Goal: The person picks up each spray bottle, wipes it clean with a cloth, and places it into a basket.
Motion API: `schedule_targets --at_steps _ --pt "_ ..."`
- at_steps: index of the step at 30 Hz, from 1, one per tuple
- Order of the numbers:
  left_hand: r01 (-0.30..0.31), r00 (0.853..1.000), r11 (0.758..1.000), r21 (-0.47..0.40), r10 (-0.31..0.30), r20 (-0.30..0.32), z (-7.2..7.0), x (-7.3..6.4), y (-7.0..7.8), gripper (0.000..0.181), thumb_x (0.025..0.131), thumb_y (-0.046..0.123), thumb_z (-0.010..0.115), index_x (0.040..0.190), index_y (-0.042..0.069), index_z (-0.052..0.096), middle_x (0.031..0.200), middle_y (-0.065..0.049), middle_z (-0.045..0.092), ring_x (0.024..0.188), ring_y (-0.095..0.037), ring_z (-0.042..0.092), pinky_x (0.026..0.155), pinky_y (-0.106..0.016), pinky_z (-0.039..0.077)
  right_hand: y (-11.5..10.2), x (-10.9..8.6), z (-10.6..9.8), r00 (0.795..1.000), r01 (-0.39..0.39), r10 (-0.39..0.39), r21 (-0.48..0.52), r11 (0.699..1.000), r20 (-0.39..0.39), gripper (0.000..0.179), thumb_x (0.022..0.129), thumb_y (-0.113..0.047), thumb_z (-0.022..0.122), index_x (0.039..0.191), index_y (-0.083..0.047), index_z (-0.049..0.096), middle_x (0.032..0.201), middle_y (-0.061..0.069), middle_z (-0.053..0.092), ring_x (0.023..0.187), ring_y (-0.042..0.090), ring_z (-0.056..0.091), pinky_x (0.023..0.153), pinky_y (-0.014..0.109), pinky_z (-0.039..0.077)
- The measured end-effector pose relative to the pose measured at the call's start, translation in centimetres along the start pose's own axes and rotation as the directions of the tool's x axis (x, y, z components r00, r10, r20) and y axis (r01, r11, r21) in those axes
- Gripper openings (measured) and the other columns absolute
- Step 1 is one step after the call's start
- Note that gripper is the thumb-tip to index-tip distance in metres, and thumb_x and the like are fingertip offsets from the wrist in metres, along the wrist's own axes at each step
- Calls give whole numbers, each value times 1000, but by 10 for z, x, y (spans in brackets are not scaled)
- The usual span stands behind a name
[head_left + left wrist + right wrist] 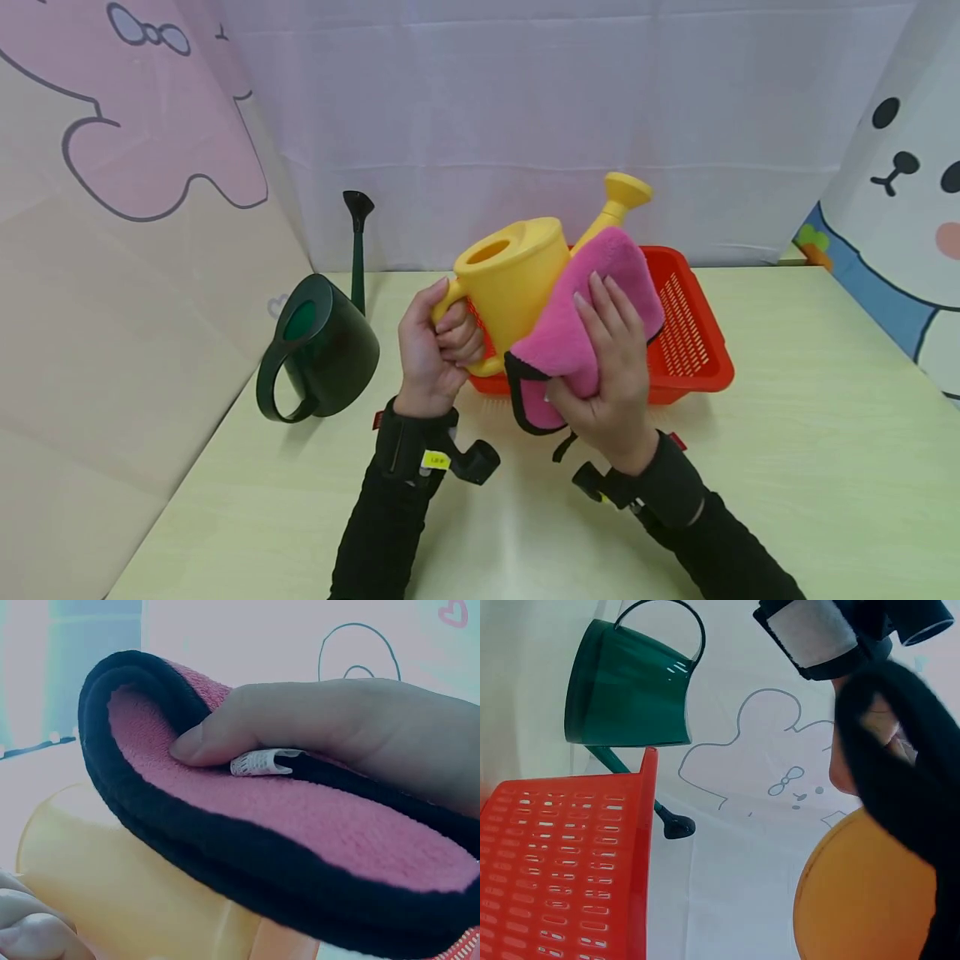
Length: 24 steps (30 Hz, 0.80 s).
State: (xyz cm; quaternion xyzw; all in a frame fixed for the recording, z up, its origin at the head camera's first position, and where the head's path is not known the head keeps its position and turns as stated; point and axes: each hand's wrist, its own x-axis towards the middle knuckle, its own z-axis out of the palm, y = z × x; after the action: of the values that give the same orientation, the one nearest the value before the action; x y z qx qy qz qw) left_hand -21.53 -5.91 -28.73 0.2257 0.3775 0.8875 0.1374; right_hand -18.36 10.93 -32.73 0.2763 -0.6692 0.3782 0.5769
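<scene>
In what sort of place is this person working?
Probably an indoor workspace, perhaps curtained off for filming: a pale table, a plain curtain behind it, and a cartoon curtain on the left.

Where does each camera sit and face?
On the head: looks forward and down at left hand, right hand, yellow plastic watering can, pink plush cloth.
On the left wrist: faces the cloth; right thumb, left fingers show.
On the right wrist: faces red plastic basket, dark green watering can; left hand partly shows.
Head and right wrist share the basket.

Free room over table right of red basket, yellow watering can in the way leftward
</scene>
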Motion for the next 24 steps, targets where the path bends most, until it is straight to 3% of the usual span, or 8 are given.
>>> schedule_targets --at_steps 9,13,20,24 --pt "-6 1000 1000 -6 6 -1 1 1 0 46 97 25 14 52 16 23 43 6 18 35 -9 13 39 -24 3 -5 -3 4 987 162 -163 -160 974 10 48 82 -39 61 116 -4 59 127 15 55 121 34 46 104 43 37" --pt "-11 1000 1000 -28 12 14 1 2 0 46 96 25 14 52 15 21 44 6 16 35 -9 12 38 -23 3 -8 -5 7 962 273 -268 -245 931 53 45 82 -40 61 110 -4 61 118 17 58 117 35 47 105 45 33" --pt "0 1000 994 -112 -2 -12 2 2 -1 46 97 27 16 53 15 23 44 6 17 34 -5 16 39 -21 2 -13 -11 14 902 430 -410 -344 835 134 36 82 -35 59 108 -10 65 109 13 64 108 32 51 110 47 24" --pt "6 1000 991 -136 -8 -9 3 2 -1 47 98 26 16 53 15 22 45 7 16 34 -5 14 39 -21 1 -14 -12 15 886 462 -439 -352 814 148 37 83 -38 58 109 -11 65 108 12 64 108 30 51 111 47 22"
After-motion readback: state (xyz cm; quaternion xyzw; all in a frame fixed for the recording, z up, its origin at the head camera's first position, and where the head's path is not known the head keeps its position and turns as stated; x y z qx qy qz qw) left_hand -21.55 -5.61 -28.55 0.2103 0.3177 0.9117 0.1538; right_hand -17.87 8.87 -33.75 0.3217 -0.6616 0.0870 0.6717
